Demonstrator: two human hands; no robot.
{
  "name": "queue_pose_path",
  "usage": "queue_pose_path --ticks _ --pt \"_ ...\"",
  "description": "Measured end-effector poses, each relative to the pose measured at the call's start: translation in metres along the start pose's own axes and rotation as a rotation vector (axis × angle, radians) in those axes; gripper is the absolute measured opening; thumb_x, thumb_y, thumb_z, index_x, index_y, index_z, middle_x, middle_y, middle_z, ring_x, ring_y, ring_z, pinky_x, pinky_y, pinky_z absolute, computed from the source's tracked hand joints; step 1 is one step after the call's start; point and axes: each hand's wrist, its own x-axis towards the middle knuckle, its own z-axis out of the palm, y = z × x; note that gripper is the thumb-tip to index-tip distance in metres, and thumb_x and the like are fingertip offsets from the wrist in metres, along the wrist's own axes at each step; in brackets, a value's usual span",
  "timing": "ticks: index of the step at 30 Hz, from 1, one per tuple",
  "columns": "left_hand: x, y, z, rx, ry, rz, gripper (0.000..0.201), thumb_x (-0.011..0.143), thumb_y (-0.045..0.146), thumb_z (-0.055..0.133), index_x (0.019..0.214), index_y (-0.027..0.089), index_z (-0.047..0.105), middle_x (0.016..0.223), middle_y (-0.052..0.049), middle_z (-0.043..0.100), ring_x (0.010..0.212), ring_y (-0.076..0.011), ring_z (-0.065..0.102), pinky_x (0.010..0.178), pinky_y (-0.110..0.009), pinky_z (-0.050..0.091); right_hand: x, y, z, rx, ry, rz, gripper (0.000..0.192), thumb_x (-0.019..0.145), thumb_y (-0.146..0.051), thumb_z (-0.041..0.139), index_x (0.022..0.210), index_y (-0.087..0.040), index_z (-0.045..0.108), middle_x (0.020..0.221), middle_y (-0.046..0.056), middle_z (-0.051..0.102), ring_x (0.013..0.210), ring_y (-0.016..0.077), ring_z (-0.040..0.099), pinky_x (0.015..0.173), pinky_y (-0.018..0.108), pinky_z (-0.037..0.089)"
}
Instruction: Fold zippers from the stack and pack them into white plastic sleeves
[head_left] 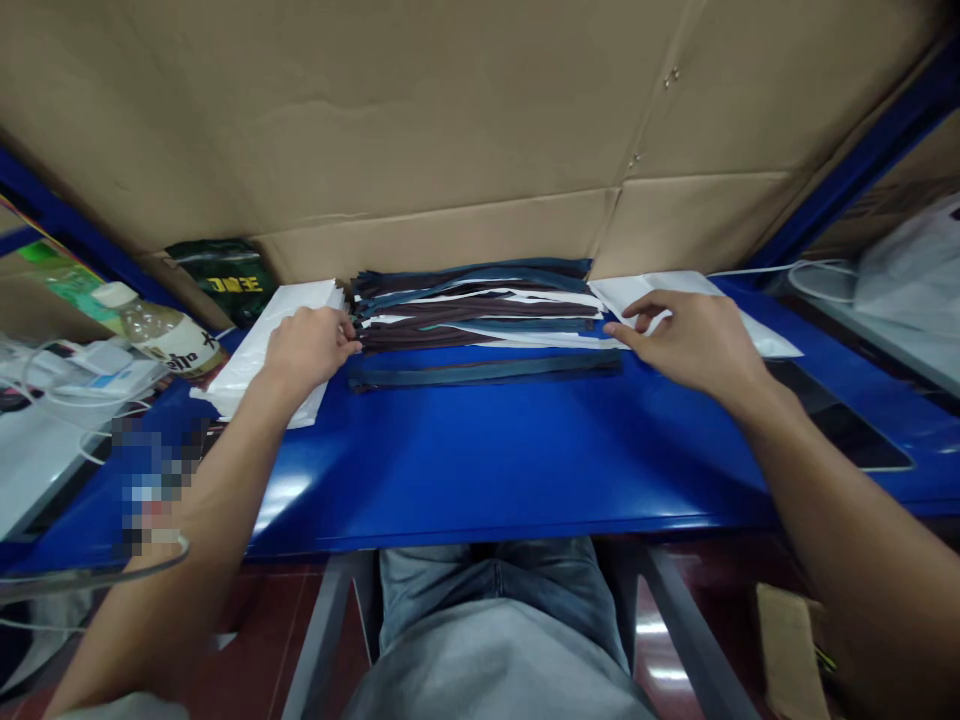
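Grey shirt (pixel 495 670) and jeans (pixel 495 580) fill the bottom of the view, nearest of all, under the edge of a blue table (pixel 495 460). Behind the table stands a wall of cardboard (pixel 420 110), the largest thing in sight.

On the table, between the two hands, lies a stack of long strips (pixel 476 305) in dark blue, brown and white, running crosswise. One teal strip (pixel 480 372) lies apart just in front of the stack, on the side toward the body.

At the stack's left end is the left hand (pixel 307 345). Its fingers (pixel 346 335) are curled and pinch the ends of the strips; the palm rests on a pile of white bags (pixel 259 350) that lies under and beside that hand.

At the stack's right end is the right hand (pixel 694 340). It is loosely open, with the forefinger (pixel 622 335) stretched out and touching the strip ends; whether it grips any strip cannot be told. More white bags (pixel 750 330) lie under and beyond this hand.

Well to the left of the left hand lies a bottle (pixel 161 335) on its side, with a dark green packet (pixel 225 275) behind it against the cardboard. White cables (pixel 814 275) loop well to the right of the right hand.
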Motion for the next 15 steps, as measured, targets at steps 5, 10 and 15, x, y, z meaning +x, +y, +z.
queue_pose_path --ticks 5,10,15 --pt "0.022 0.017 0.013 0.245 -0.045 0.035 0.04 0.099 0.04 0.072 0.137 0.029 0.08 0.123 -0.016 0.08 0.112 -0.0366 0.072 0.097 -0.046 0.056 0.023 -0.045 0.004 0.098 0.004 -0.107 0.023 0.099 -0.051 0.077 0.093 -0.029 0.077 0.091 0.007 0.082 0.078 0.0301 0.074 0.079 0.049 0.052" --pt "0.028 0.023 0.02 0.296 -0.07 0.043 0.03 0.102 0.034 0.067 0.125 0.024 0.084 0.118 -0.019 0.079 0.107 -0.0365 0.072 0.095 -0.047 0.056 0.038 -0.073 0.029 0.143 -0.046 -0.174 0.025 0.098 -0.05 0.075 0.093 -0.026 0.08 0.089 0.008 0.082 0.077 0.0293 0.075 0.074 0.045 0.053" --pt "0.023 0.026 0.024 0.338 -0.035 0.058 0.033 0.106 0.035 0.058 0.122 0.022 0.084 0.113 -0.021 0.078 0.108 -0.0398 0.072 0.095 -0.051 0.055 0.03 -0.074 0.056 0.139 -0.113 -0.209 0.021 0.097 -0.044 0.075 0.093 -0.025 0.08 0.089 0.006 0.083 0.076 0.0262 0.073 0.073 0.041 0.051"
